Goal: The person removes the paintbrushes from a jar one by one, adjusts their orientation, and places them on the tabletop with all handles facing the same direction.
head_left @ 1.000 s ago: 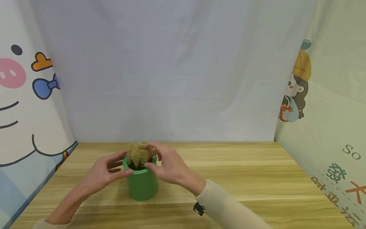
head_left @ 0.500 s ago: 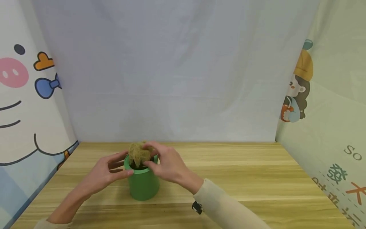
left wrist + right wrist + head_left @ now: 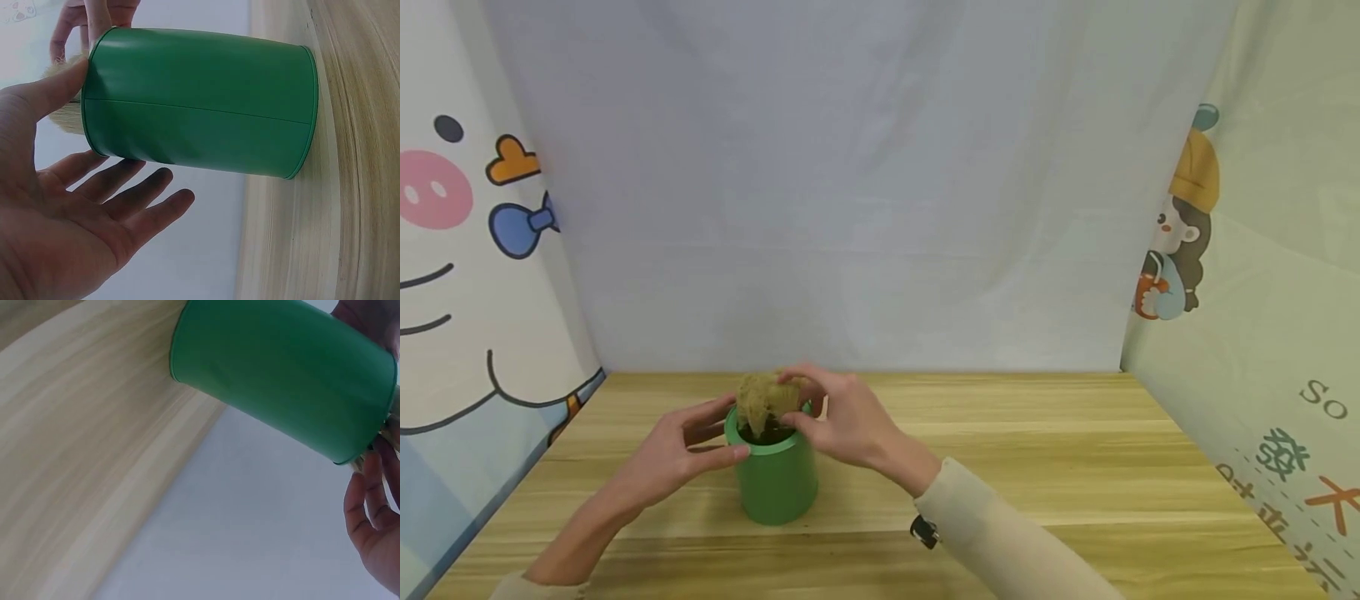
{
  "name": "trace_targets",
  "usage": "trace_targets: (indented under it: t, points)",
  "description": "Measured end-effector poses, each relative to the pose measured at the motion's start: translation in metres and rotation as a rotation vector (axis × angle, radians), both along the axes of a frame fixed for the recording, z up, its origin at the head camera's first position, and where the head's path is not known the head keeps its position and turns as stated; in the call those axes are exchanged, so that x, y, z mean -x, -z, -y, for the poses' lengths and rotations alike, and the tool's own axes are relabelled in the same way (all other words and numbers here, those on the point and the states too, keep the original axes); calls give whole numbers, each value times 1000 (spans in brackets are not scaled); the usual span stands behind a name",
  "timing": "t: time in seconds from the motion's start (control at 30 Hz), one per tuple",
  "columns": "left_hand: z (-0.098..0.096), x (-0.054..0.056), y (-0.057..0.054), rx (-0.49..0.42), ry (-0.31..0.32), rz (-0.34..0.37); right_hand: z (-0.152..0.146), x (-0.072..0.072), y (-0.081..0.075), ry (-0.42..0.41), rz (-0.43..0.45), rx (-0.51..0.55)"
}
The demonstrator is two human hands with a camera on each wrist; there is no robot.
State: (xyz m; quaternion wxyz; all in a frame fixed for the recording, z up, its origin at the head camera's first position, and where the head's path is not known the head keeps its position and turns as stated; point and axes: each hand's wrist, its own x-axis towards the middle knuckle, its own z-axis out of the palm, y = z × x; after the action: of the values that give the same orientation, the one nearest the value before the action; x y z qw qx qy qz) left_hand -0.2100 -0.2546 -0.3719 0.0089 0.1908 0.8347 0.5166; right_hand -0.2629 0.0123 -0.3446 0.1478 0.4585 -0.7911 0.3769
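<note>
From the head view, your right hand [image 3: 850,425] pinches the tan fibre wad [image 3: 763,402] into the green can [image 3: 775,479], near-left on the surface [image 3: 1037,467], hiding the can's inside; right curtain [image 3: 1285,333] characters are cut off. Your left wrist view shows your left hand [image 3: 69,212] with fingers straight, thumb on the rim. In the right wrist view, your fingers are cropped.

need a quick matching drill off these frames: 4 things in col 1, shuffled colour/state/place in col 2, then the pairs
Column 1:
1. green can
2. fibre wad
3. left hand
4. right hand

Column 2:
A. pinches the wad above the rim
B. stands upright on the wooden table
C. tan, sticks out of the can's mouth
D. thumb on the rim, fingers spread beside the can

Pairs: 1-B, 2-C, 3-D, 4-A
</note>
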Motion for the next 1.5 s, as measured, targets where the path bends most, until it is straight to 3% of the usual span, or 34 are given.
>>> trace_targets:
  t: [0.3,0.87,1.0,1.23,1.5]
  points:
    - [1,1,0,-3,-2,4,-4,4,-19,-76,-8,64]
    - [0,2,2,-2,-16,51,-23,8,-78,-91,-82,271]
    - [1,2,2,-1,-30,46,-30,8,-89,-82,-61,310]
    - [1,0,1,7,-36,72,-48,13,-86,-63,97,331]
    - [1,0,-2,-1,-38,79,-75,22,-57,34,242,257]
